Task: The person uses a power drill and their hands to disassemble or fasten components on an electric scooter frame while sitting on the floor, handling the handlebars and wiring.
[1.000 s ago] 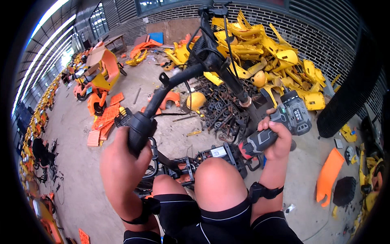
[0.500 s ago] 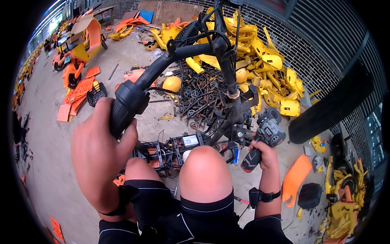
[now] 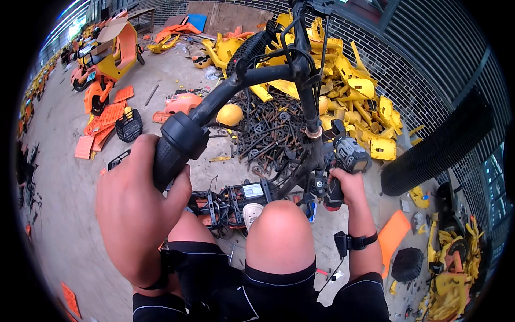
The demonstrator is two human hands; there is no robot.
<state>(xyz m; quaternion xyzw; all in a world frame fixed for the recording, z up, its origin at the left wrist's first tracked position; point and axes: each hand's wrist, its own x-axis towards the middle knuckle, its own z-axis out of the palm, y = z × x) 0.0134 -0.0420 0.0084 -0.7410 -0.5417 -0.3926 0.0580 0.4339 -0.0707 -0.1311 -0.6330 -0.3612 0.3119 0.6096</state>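
Observation:
My left hand (image 3: 134,214) is closed around the black rubber grip (image 3: 174,150) of a scooter handlebar (image 3: 236,88). The handlebar slants up to a black steering stem (image 3: 308,102), which runs down to a stripped scooter frame (image 3: 230,201) with a light-coloured box on it. To the right of the stem, my right hand (image 3: 348,185) is closed around the handle of a grey-and-black cordless power tool (image 3: 351,155) with a red-trimmed base. The tool's front end points up and left beside the stem; whether it touches anything cannot be made out.
Black metal parts (image 3: 273,126) lie heaped beyond the frame, next to a yellow helmet-like shell (image 3: 229,114). Yellow plastic panels (image 3: 354,118) pile against the brick wall. A dark ribbed column (image 3: 434,147) stands right. An orange panel (image 3: 394,239) and a black box (image 3: 406,264) lie nearer.
The power tool has swung more upright and shifted left, closer to the stem, as my right hand rose. The handlebar, with my left hand on it, sits slightly further right and lower in view.

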